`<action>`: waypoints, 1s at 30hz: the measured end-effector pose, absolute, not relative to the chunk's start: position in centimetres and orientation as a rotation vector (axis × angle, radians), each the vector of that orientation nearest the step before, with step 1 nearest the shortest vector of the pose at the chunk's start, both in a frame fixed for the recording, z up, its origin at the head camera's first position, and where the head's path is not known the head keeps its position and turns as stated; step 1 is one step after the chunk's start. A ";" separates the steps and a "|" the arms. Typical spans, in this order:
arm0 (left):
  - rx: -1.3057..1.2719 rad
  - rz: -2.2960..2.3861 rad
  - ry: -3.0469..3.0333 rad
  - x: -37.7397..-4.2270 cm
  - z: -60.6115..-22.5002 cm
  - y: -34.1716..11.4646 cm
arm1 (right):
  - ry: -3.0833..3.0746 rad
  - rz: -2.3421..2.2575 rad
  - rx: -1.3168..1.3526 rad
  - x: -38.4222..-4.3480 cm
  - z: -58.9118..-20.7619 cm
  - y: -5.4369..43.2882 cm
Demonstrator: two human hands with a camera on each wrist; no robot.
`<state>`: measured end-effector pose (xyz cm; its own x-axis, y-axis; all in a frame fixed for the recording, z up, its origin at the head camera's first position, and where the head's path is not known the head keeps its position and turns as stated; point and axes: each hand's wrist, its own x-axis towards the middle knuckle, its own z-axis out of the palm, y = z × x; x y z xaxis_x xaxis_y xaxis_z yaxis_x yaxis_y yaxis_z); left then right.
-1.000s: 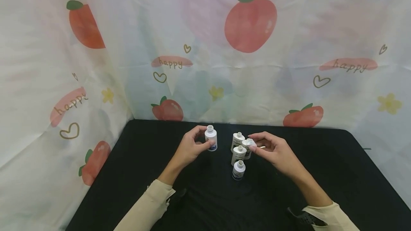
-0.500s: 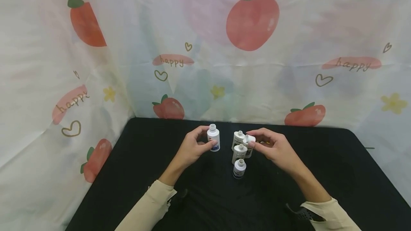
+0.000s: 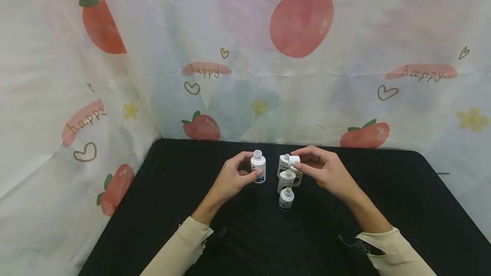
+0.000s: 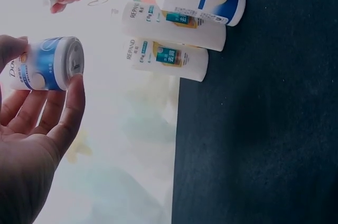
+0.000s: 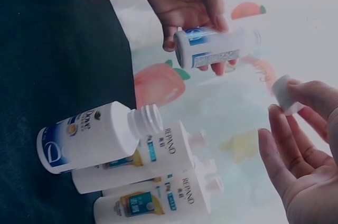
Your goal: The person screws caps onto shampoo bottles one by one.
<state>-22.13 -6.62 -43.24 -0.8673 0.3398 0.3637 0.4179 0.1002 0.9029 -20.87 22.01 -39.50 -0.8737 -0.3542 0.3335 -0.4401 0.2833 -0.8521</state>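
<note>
While a fruit-printed cloth (image 3: pixel 245 24) hangs beyond both sets of fingers, a black desk (image 3: pixel 180 242) extends beneath them. Hands, two: left hand (image 3: pixel 232 180), fingers bent opposite the thumb; right hand (image 3: pixel 327 171), thumb and fingertips brought together, the rest loosely spread. White bottles (image 3: pixel 286 181), taller, three, REPAND legible on two: upright on the desk, uncapped, grouped between the two hands' fingers, nearer the right. Standing Dove bottle (image 3: pixel 286 199), white and blue: uncapped, upright, closer to the wearer than either hand's fingers. Held Dove bottle (image 3: pixel 258 166): uncapped, near upright, raised off the desk, pinched between left thumb and fingers. White cap (image 3: pixel 294 160): pinched between right thumb and fingertips, above the taller bottles' necks.
</note>
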 end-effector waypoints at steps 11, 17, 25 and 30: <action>-0.815 -1.903 -2.299 -21.3 -43.1 -6.1 | -2.453 1.655 0.788 -20.9 -38.2 20.8; -0.844 -1.921 -2.281 -20.8 -42.9 -5.8 | -2.451 1.661 0.826 -21.0 -37.6 20.0; -0.895 -1.920 -2.272 -20.4 -42.7 -5.3 | -2.452 1.579 0.925 -21.1 -36.9 19.3; -0.924 -1.901 -2.265 -20.2 -42.7 -5.1 | -2.428 1.546 1.022 -21.2 -36.6 18.9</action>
